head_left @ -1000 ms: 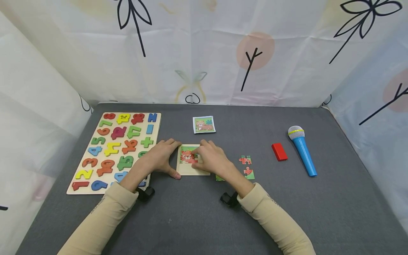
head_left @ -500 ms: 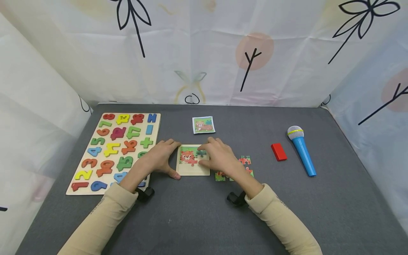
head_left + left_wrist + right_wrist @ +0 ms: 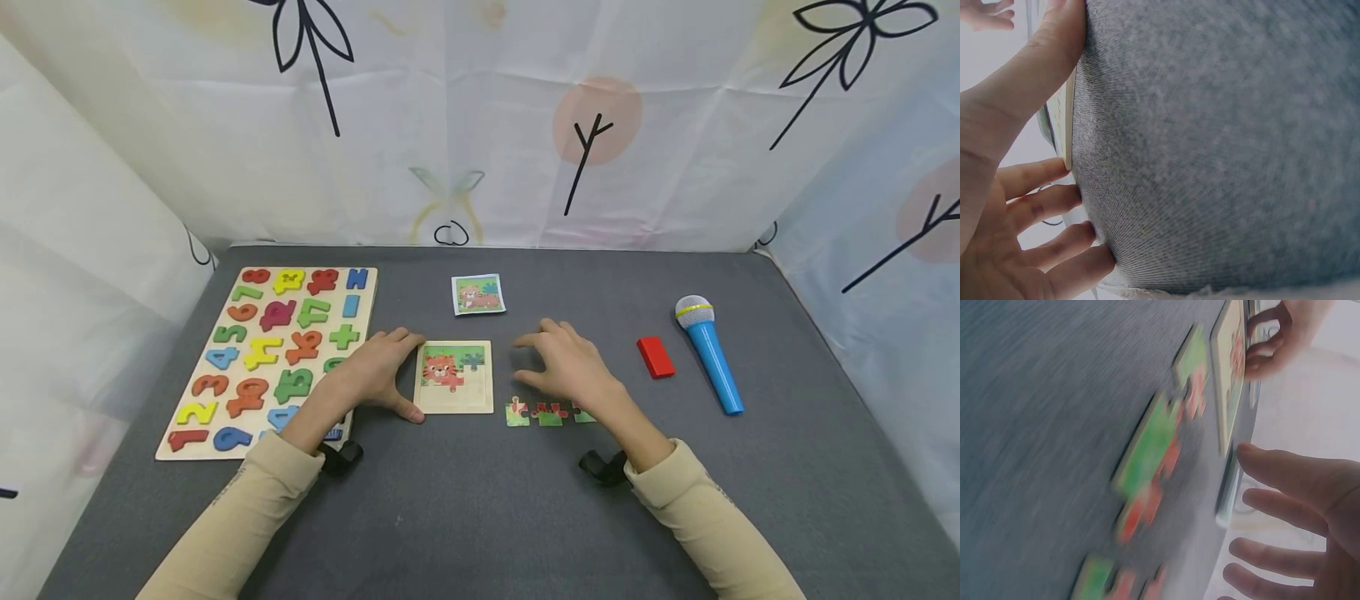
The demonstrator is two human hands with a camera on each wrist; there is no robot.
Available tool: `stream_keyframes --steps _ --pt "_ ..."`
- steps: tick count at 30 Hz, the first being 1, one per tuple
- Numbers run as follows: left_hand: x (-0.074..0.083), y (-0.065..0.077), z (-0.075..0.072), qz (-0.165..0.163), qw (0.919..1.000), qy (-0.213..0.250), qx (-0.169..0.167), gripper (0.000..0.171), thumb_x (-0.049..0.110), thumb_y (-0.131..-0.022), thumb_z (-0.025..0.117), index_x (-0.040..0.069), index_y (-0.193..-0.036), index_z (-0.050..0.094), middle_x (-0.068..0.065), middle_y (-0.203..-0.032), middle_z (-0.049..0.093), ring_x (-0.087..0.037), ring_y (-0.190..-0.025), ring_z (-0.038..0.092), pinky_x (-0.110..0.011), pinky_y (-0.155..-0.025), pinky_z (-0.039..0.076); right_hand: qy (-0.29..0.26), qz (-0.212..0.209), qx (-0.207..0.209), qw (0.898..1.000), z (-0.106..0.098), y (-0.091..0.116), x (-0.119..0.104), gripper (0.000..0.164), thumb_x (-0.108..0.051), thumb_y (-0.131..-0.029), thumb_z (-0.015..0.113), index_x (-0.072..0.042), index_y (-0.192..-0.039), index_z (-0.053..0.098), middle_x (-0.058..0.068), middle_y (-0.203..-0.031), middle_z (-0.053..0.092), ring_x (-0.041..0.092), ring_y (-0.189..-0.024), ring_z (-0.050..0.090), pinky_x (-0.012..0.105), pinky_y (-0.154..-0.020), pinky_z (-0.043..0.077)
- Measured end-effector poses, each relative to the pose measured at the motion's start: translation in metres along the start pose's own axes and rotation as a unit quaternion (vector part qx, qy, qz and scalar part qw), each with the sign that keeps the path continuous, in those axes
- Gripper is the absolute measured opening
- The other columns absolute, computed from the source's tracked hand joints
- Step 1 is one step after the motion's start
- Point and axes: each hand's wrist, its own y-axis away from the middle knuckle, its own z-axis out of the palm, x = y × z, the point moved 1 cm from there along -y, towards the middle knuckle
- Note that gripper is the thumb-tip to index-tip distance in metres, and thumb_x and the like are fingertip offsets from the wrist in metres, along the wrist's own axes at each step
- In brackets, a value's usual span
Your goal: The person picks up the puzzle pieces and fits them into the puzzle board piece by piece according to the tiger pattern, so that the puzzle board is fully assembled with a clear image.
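A small wooden jigsaw tray (image 3: 453, 403) lies mid-table, with joined pieces showing a tiger face (image 3: 441, 369) and a green tree piece (image 3: 472, 358) along its upper part. My left hand (image 3: 378, 367) rests at the tray's left side, thumb by the near corner and index fingertip by the far one. In the left wrist view those fingertips touch the tray edge (image 3: 1069, 134). Right of the tray, my right hand (image 3: 566, 364) hovers with fingers spread and nothing in them. Below it lie loose jigsaw pieces (image 3: 550, 414); others are hidden behind the hand.
A wooden alphabet and number board (image 3: 247, 367) lies at the left, partly under my left forearm. A tiger picture card (image 3: 478, 294) is behind the tray. To the right are a red block (image 3: 656, 357) and a blue toy microphone (image 3: 712, 354).
My right hand has drawn back rightward from the tray to over the loose pieces, uncovering the tree piece beside the tiger face. My left hand has stayed at the tray's edge.
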Motion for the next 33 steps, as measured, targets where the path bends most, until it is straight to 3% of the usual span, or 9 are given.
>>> stream_keyframes --steps 6,13,16,27,33 --pt "0.0 -0.001 0.001 -0.004 1.0 -0.001 -0.003 0.115 0.057 -0.062 0.094 0.002 -0.151 0.046 -0.021 -0.147 0.052 -0.043 -0.13 0.052 -0.057 -0.11 0.046 -0.004 0.018 0.001 1.0 -0.002 0.01 0.025 0.047 -0.03 -0.087 0.082 -0.013 -0.13 0.071 0.015 -0.119 0.064 0.028 -0.094 0.057 0.04 -0.066 0.052" --pt "0.001 0.0 0.001 -0.004 1.0 -0.001 -0.004 0.115 0.057 -0.062 0.094 0.002 -0.151 0.046 -0.02 -0.147 0.053 -0.043 -0.13 0.052 -0.057 -0.11 0.047 -0.016 0.039 -0.011 0.999 -0.002 0.023 0.048 0.047 -0.028 -0.088 0.08 -0.01 -0.131 0.07 0.019 -0.123 0.065 0.034 -0.105 0.06 0.046 -0.073 0.055" --pt "0.001 0.0 0.0 -0.006 1.0 -0.001 -0.005 0.115 0.057 -0.062 0.094 0.002 -0.151 0.045 -0.021 -0.148 0.052 -0.044 -0.131 0.052 -0.058 -0.11 0.047 -0.021 0.045 -0.014 0.999 0.0 0.028 0.054 0.047 -0.028 -0.089 0.079 -0.009 -0.131 0.07 0.019 -0.122 0.065 0.032 -0.101 0.06 0.045 -0.073 0.054" --pt "0.001 0.0 0.0 -0.005 1.0 -0.001 -0.006 0.116 0.057 -0.063 0.094 0.002 -0.151 0.045 -0.021 -0.148 0.051 -0.044 -0.131 0.052 -0.058 -0.11 0.046 -0.038 0.03 -0.007 0.999 0.002 0.032 0.06 0.043 -0.025 -0.088 0.081 -0.007 -0.127 0.073 0.016 -0.109 0.068 0.022 -0.084 0.058 0.032 -0.065 0.047" --pt "0.001 0.001 0.0 -0.005 1.0 -0.002 -0.004 0.116 0.057 -0.062 0.094 0.002 -0.151 0.045 -0.021 -0.148 0.052 -0.043 -0.13 0.052 -0.057 -0.11 0.047 -0.042 0.015 0.003 0.999 0.004 0.032 0.06 0.036 -0.021 -0.088 0.08 -0.006 -0.121 0.075 0.016 -0.108 0.069 0.024 -0.089 0.061 0.04 -0.073 0.053"
